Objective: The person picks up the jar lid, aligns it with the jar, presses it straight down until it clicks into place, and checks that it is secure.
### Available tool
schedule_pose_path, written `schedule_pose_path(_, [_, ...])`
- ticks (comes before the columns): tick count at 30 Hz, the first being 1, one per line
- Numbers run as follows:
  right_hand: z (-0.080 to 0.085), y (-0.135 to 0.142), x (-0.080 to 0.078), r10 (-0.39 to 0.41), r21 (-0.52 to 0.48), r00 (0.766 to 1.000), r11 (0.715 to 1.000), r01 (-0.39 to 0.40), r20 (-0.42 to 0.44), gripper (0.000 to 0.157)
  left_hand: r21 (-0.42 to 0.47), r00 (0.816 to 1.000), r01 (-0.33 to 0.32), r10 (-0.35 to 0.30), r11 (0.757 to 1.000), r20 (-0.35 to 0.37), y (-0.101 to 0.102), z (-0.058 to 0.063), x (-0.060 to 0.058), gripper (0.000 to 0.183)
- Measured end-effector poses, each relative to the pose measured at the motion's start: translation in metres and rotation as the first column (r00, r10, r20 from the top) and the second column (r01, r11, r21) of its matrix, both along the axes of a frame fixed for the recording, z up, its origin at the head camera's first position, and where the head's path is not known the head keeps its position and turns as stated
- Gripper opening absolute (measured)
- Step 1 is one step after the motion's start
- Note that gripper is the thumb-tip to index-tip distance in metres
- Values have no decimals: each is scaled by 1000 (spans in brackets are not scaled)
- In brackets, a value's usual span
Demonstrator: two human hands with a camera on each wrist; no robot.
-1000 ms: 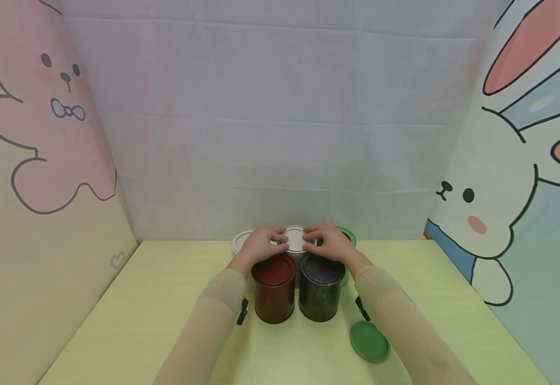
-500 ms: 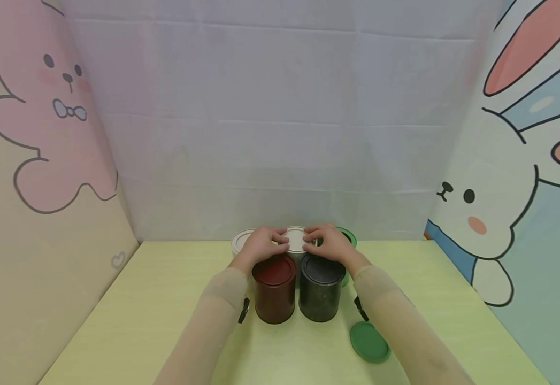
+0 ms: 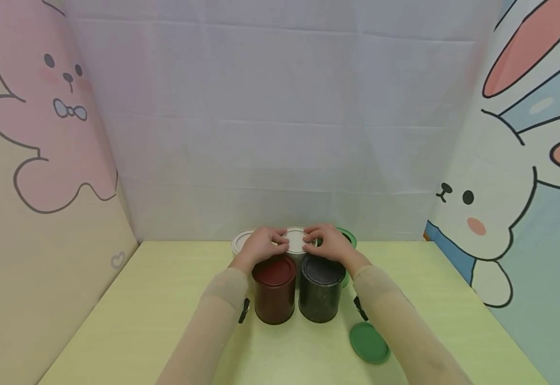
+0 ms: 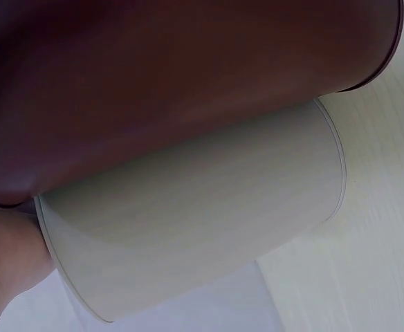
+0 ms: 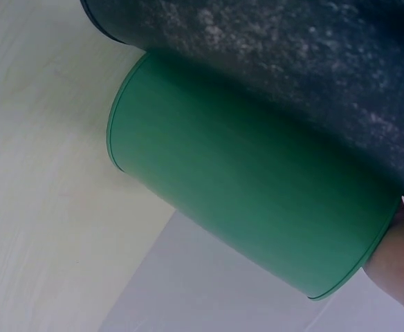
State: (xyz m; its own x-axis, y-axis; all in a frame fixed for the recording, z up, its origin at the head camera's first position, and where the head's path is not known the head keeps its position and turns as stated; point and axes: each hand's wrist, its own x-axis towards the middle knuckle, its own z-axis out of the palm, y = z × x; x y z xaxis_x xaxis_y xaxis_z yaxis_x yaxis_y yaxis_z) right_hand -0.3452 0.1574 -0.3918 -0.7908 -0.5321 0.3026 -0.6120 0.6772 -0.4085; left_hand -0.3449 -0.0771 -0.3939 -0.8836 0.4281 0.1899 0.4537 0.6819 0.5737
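Note:
A white can with a white lid [image 3: 296, 240] stands in the back row, between my two hands. From its left side my left hand [image 3: 262, 245] reaches over the red can, thumb and fingertips gripping the lid's edge. My right hand [image 3: 332, 244] grips the opposite edge, reaching over the black can. Closest to me are the dark red can [image 3: 274, 294] and the speckled black can [image 3: 319, 297], side by side. A green can [image 5: 250, 173] stands behind the black one, partly covered by my right hand. Another pale can [image 4: 195, 207] stands behind the red one.
A loose green lid [image 3: 369, 342] lies on the light wooden table [image 3: 183, 299], beside my right forearm. Behind the cans hangs a pale cloth backdrop [image 3: 280, 139]. Cartoon-printed panels [image 3: 53, 160] stand along both sides.
Both hands stay at the white lid's edge, and the cans and green lid keep their places. Only the camera view shifts very slightly.

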Motion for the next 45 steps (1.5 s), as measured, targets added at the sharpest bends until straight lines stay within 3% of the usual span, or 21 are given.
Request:
schedule_pose_path(11, [0, -3, 3, -19, 44, 1000, 999, 19, 13, 27, -2, 1000, 6, -6, 1000, 17, -3, 0, 4, 27])
schedule_pose_path(23, [5, -2, 1, 11, 102, 1000, 995, -10, -17, 26, -32, 1000, 14, -14, 999, -2, -2, 3, 6, 26])
schedule_pose_path(45, [1, 1, -3, 40, 66, 998, 997, -36, -52, 22, -17, 1000, 4, -4, 1000, -18, -1, 0, 2, 26])
